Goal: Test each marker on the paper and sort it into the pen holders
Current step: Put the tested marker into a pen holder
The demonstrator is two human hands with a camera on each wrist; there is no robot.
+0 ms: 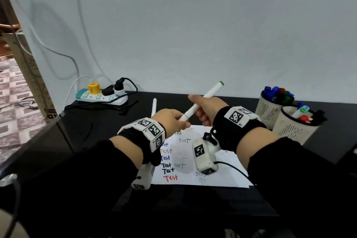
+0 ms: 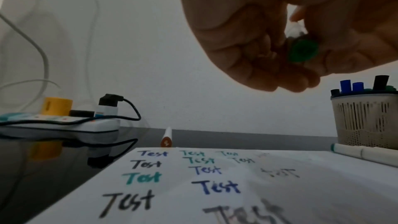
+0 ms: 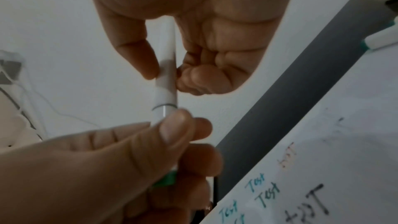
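Observation:
Above the paper both hands hold one white marker with green ends, tilted up to the right. My left hand grips its lower capped end; the green cap end shows inside the curled fingers. My right hand pinches the barrel between thumb and fingers, just above the cap seam. Two white mesh pen holders with several markers stand at the right. The paper carries several "Test" words in black, blue, teal and red.
A loose white marker with a brown end lies beyond the paper. Another, teal-tipped marker lies by the holder. A power strip with plugs and cables sits at the back left of the black table.

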